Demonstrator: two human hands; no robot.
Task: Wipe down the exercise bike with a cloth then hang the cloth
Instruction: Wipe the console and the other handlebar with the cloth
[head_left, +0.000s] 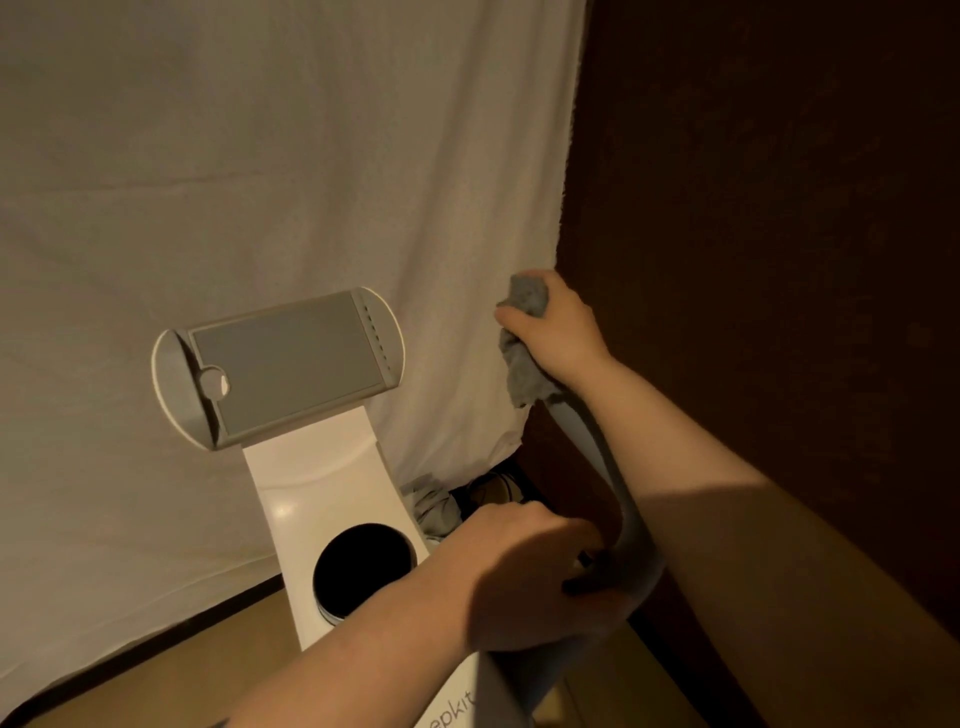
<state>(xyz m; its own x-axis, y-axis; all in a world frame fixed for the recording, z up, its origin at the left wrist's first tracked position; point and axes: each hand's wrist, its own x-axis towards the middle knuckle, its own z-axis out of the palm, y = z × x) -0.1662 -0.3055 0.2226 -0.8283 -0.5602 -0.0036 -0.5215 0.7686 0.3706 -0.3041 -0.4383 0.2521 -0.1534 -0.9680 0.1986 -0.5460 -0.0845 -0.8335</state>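
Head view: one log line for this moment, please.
right hand: holds cloth on top end of handlebar | left hand: grips handlebar lower down | console: untouched | cloth: not yet hung

Bike (332, 499) cut off by bottom edge; base, seat, pedals out of frame. Printed lettering (451, 713) on column cut off, only "epkit" readable. Handlebar (613, 488) top end hidden under cloth (524, 364) and right hand (558, 332); lower part hidden behind left hand (524, 566). Left fingertips lost in shadow. Both forearms cut off by frame edges. Dark tangle (493, 488) behind column too dim to identify. Grey fabric (431, 509) beside column partly hidden.
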